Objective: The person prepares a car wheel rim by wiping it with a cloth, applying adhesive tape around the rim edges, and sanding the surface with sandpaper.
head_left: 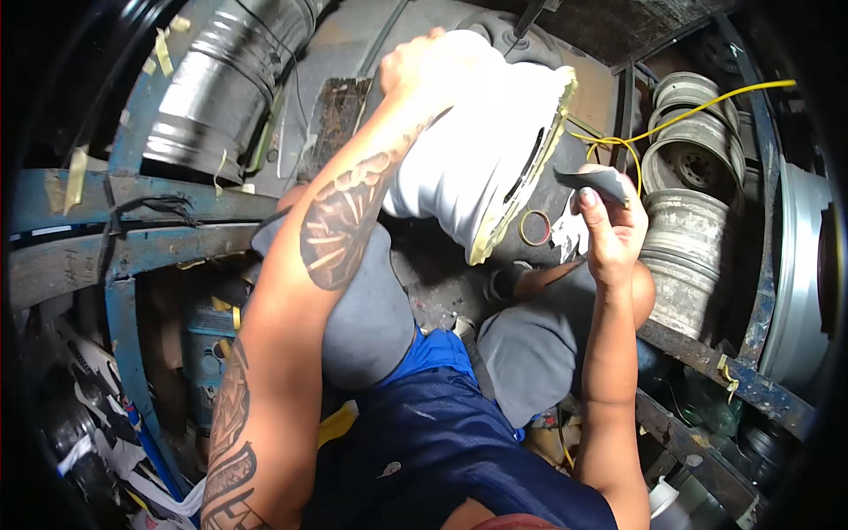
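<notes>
Two hands at work: the left hand (415, 66) has a closed grip on the top of the white wheel rim (477, 150) propped against the knee, while the right hand (609, 230) pinches grey sandpaper (594, 182) just beside it.

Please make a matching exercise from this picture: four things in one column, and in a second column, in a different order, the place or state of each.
Things:
1. white rim
2. grey sheet
3. yellow cable
4. metal duct

Places or states:
A. pinched in the right hand
B. upper left, on the blue frame
C. steadied from above by the left hand
D. runs across the stacked bare rims at right

Pairs: 1-C, 2-A, 3-D, 4-B
</notes>
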Tool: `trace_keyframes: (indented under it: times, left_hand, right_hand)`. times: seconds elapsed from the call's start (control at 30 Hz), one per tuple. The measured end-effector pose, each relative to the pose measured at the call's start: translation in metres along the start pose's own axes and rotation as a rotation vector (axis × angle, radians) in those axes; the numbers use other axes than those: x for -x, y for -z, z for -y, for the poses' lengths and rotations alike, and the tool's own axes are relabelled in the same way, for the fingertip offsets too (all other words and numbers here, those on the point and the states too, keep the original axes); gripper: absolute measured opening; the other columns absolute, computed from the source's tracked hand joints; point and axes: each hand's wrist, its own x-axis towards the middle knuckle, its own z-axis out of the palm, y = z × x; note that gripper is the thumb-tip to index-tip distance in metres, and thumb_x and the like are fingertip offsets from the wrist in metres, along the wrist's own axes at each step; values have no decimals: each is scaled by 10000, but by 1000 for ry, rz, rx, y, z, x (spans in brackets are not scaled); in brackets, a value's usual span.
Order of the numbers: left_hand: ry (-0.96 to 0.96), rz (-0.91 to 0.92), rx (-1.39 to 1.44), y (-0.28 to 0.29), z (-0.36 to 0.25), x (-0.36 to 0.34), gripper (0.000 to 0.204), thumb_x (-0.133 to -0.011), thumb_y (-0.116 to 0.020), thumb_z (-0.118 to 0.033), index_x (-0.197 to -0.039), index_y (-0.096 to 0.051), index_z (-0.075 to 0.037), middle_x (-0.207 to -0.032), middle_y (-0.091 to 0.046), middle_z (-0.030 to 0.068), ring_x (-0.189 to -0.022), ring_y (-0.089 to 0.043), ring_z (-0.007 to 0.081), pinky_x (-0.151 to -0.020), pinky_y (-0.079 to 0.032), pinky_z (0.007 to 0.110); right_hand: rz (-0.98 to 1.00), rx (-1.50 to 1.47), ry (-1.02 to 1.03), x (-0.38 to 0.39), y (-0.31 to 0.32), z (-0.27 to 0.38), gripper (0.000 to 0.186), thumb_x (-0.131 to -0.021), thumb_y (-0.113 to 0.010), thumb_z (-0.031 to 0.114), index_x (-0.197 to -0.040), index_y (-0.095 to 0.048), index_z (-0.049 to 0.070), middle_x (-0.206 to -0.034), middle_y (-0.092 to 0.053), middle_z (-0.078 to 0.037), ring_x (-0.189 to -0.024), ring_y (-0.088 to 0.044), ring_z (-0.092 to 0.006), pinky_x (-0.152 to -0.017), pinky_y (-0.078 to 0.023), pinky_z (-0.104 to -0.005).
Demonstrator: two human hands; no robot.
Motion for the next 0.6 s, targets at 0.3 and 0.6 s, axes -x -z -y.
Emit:
trace_keyframes:
  times: [0.3, 0.6]
  left_hand:
    - [-672, -247, 213, -1, -15, -3, 203, -904, -615, -314, -953, -715, -144, -911, -723, 40, -875, -707, 185, -712, -540, 343]
    - [-734, -414, 297, -31, 3, -26, 208, -874, -633, -345, -816, -697, -155, -811, -700, 52, -731, -687, 207, -618, -516, 360]
  right_hand:
    - [391, 542, 561, -29, -18, 35, 327, -771, -509, -181, -1062, -569, -43, -1273, -639, -322, -1278, -595, -495, -1079, -466, -558]
    - [518, 1060, 586, -39, -32, 52, 312, -714, -761, 12, -1018, -712, 61, -964, -734, -85, -842, -687, -297, -752, -573, -383]
